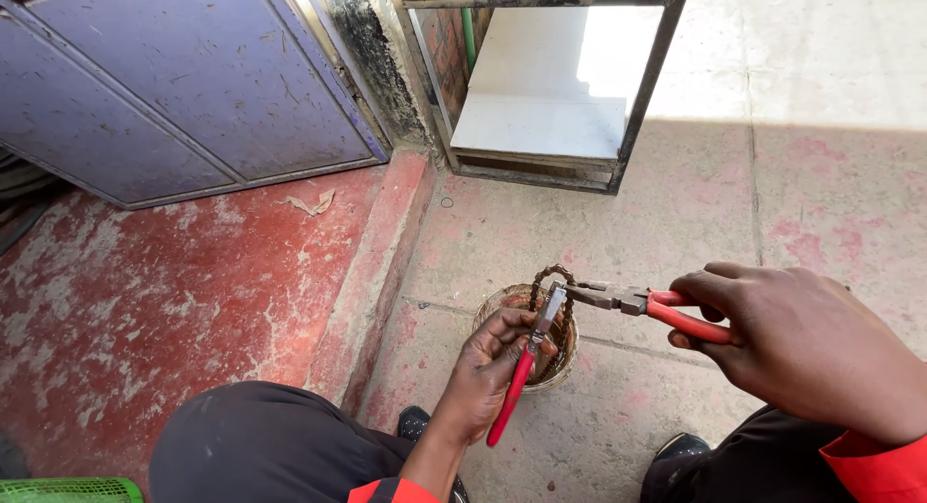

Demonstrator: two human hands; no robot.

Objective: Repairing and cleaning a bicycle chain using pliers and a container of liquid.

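Observation:
My left hand (483,373) grips a pair of red-handled pliers (521,373) whose jaws point up at a rusty brown chain (548,273). My right hand (801,344) holds a second pair of red-handled pliers (632,300), its jaws pointing left and meeting the same spot on the chain. The chain loops up from a small round tin can (502,300) standing on the floor just below the two tools. Both jaws close on the chain above the can's mouth.
A purple metal door (174,88) leans at the upper left over a worn red floor (145,300). A metal frame with a white panel (550,88) stands at the top centre. My dark-trousered knees fill the bottom edge; a green mesh object (68,489) shows at bottom left.

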